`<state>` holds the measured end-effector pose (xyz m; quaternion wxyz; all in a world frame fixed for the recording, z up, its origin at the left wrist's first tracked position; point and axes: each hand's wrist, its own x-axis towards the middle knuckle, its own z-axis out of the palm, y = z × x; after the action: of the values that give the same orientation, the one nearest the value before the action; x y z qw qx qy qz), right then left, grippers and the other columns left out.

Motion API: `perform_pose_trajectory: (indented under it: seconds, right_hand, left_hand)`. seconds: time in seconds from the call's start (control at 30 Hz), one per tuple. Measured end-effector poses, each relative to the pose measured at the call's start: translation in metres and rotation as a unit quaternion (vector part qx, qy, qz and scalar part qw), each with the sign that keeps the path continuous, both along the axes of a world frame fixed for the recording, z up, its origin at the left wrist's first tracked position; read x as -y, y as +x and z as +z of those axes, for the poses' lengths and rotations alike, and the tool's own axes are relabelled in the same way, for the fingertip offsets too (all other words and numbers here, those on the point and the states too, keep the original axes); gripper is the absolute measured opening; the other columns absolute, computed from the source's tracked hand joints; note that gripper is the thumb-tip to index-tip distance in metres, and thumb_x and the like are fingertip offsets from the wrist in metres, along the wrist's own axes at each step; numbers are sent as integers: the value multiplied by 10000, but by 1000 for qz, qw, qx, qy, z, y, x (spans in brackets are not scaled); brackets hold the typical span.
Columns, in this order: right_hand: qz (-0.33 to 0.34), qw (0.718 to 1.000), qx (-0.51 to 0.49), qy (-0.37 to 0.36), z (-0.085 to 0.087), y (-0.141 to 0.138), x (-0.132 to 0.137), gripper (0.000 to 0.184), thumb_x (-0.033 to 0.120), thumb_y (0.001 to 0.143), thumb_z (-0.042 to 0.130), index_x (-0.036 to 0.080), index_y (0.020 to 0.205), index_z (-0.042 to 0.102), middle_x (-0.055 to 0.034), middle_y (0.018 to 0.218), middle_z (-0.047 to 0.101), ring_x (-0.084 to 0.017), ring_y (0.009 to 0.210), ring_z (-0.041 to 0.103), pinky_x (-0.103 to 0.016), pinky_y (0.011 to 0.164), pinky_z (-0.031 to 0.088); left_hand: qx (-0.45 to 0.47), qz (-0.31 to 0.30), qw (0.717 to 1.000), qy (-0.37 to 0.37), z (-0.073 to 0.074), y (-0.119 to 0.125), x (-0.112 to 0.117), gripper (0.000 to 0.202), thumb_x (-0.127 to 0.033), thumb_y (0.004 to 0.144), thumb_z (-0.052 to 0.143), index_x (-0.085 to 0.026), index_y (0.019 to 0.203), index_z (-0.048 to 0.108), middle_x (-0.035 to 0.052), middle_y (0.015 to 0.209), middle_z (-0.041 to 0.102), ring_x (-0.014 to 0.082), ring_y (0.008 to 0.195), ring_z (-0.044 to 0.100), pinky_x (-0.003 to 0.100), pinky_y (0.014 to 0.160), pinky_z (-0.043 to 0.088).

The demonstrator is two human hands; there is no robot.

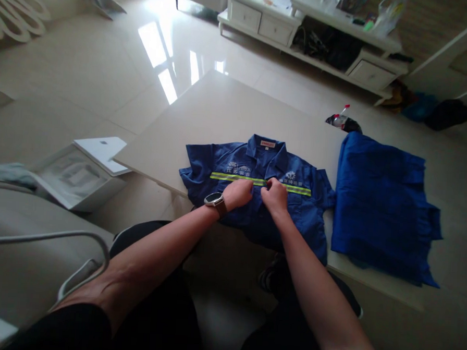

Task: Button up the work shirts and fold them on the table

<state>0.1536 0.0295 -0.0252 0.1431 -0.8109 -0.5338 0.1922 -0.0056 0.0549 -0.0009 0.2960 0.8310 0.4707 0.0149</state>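
Note:
A blue work shirt [294, 215] with a yellow reflective stripe lies front-up on the pale table [221, 111], collar away from me, its lower part hanging over the near edge. My left hand [238, 192], with a watch on its wrist, and my right hand [275, 194] meet at the middle of the shirt front just below the stripe. Both have their fingers closed, pinching the shirt's front opening. What sits between the fingertips is too small to see.
A second blue garment [380, 203] lies folded on the table to the right. A small dark object with a red tip [343, 121] sits at the far edge. An open white box [80, 175] stands on the floor at left. A white cabinet [311, 27] lines the back wall.

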Motion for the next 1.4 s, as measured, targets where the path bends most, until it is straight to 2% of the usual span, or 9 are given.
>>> perform_pose_trajectory:
  seconds: [0.1, 0.23, 0.37, 0.5, 0.63, 0.87, 1.0, 1.17, 1.4]
  right_hand:
    - [-27, 999, -37, 8, 4, 8, 4, 253, 187, 827, 579, 112, 1009, 737, -67, 938, 633, -73, 775, 457, -157, 780, 303]
    - [-32, 996, -81, 13, 5, 17, 12, 226, 211, 816, 579, 76, 914, 732, -60, 858, 630, -54, 727, 450, -131, 719, 250]
    - [-38, 994, -104, 22, 7, 24, 19, 222, 236, 814, 580, 54, 851, 702, -59, 827, 624, -40, 696, 441, -124, 690, 241]
    - [-50, 993, -106, 5, 14, 29, 25, 210, 254, 823, 584, 71, 838, 687, -37, 809, 620, -31, 683, 446, -126, 681, 240]
    - [-46, 991, -121, 12, 16, 33, 29, 221, 267, 819, 583, 71, 838, 681, -40, 818, 624, -32, 695, 463, -120, 683, 246]
    - [-52, 987, -147, 40, 10, 35, 31, 193, 244, 821, 588, 66, 802, 661, -31, 769, 607, -23, 661, 467, -118, 666, 256]
    - [-54, 981, -180, 58, 12, 31, 31, 209, 245, 825, 576, 68, 838, 685, -34, 807, 626, -27, 682, 506, -113, 668, 284]
    - [-70, 969, -222, 81, 14, 25, 30, 241, 269, 831, 574, 68, 867, 702, -33, 839, 637, -33, 713, 545, -105, 682, 325]
    - [-72, 960, -246, 111, 15, 22, 31, 287, 322, 823, 581, 48, 816, 665, -45, 787, 614, -31, 668, 512, -110, 650, 331]
  left_hand:
    - [30, 22, 999, 39, -2, 7, -11, 259, -116, 869, 565, -119, 1090, 700, 134, 1102, 705, 261, 1053, 669, 342, 925, 505]
    - [43, 11, 997, 68, -6, 26, -11, 298, -135, 903, 561, -126, 1162, 707, 126, 1166, 657, 248, 1081, 635, 332, 939, 501]
    - [26, -29, 996, 86, -13, 40, -12, 313, -126, 961, 484, -186, 1118, 748, 103, 1152, 648, 234, 1062, 610, 327, 876, 498]
    - [11, -51, 994, 97, -19, 47, -16, 306, -120, 983, 459, -174, 1026, 757, 106, 1125, 655, 228, 1015, 612, 330, 839, 481]
    - [17, -52, 993, 101, -20, 48, -20, 281, -149, 996, 482, -158, 958, 761, 104, 1006, 673, 224, 949, 623, 323, 826, 460]
    - [65, -26, 994, 84, -14, 44, -13, 291, -142, 1020, 439, -165, 1025, 729, 83, 964, 640, 177, 791, 603, 283, 743, 432]
    - [101, -22, 992, 76, -10, 43, -11, 258, -112, 1004, 453, -147, 981, 707, 80, 951, 626, 178, 806, 597, 279, 766, 439]
    - [138, -8, 989, 57, -6, 43, -8, 240, -160, 1023, 465, -150, 945, 692, 74, 937, 613, 179, 809, 586, 283, 777, 451]
    - [173, -24, 981, 78, -10, 39, -4, 247, -157, 1025, 455, -158, 917, 677, 74, 942, 611, 174, 805, 587, 282, 770, 464]
